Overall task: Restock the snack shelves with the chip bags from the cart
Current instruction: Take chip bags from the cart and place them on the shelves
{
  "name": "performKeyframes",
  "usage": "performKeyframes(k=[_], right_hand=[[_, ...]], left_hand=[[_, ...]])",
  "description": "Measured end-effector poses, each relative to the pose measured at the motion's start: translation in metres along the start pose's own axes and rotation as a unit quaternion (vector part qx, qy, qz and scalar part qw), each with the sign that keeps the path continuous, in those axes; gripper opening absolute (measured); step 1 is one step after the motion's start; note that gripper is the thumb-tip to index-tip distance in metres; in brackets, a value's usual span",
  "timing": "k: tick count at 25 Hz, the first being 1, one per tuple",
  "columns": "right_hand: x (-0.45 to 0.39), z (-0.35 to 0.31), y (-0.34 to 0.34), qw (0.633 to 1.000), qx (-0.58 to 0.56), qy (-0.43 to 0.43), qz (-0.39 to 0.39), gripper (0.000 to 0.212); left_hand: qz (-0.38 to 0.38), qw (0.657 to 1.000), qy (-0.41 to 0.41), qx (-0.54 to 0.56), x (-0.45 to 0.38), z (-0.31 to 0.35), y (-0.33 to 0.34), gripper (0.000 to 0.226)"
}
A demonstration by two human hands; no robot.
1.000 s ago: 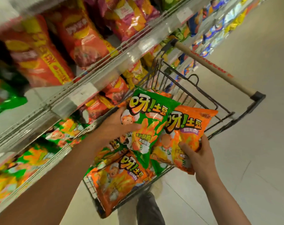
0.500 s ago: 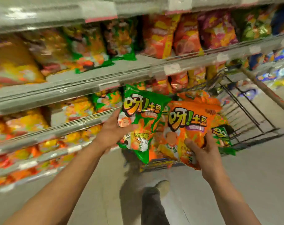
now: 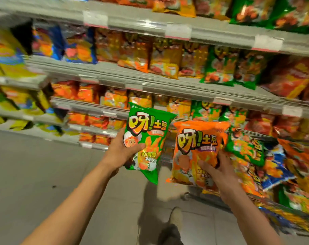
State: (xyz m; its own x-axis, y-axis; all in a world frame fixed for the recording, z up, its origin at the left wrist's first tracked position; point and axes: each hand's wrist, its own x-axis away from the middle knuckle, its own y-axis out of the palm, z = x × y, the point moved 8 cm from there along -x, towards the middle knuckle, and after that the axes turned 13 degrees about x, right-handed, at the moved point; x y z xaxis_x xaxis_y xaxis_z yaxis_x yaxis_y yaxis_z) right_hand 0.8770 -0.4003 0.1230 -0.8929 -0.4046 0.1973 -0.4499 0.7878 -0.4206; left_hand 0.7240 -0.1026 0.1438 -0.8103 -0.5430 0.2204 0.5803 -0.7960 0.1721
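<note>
Both bags raised toward shelves (image 3: 167,89); left hand (image 3: 121,151) grips green bag (image 3: 148,131), right hand (image 3: 219,172) grips orange bag (image 3: 198,144)

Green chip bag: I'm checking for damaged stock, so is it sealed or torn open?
Sealed, as far as shows. The green chip bag in the left hand looks puffed, its top seam unbroken. Its back is hidden.

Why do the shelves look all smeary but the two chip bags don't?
Head view: the grey snack shelves are smeared sideways by motion blur; the green chip bag in the left hand and the orange chip bag in the right hand look sharp.
</note>
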Motion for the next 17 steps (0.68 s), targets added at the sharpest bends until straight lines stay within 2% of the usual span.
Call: performKeyframes(k=[7,17], right_hand=[[-0.003,-0.032,0.062,0.999,-0.003,-0.007,-0.053,0.054],[0.005,-0.037,0.062,0.998,-0.013,0.027,-0.061,0.052]], left_hand=[[0.058,0.998,0.005,0.026,0.026,-0.002,-0.07,0.058],[0.035,0.998,0.021,0.041,0.02,-0.01,-0.063,0.047]])
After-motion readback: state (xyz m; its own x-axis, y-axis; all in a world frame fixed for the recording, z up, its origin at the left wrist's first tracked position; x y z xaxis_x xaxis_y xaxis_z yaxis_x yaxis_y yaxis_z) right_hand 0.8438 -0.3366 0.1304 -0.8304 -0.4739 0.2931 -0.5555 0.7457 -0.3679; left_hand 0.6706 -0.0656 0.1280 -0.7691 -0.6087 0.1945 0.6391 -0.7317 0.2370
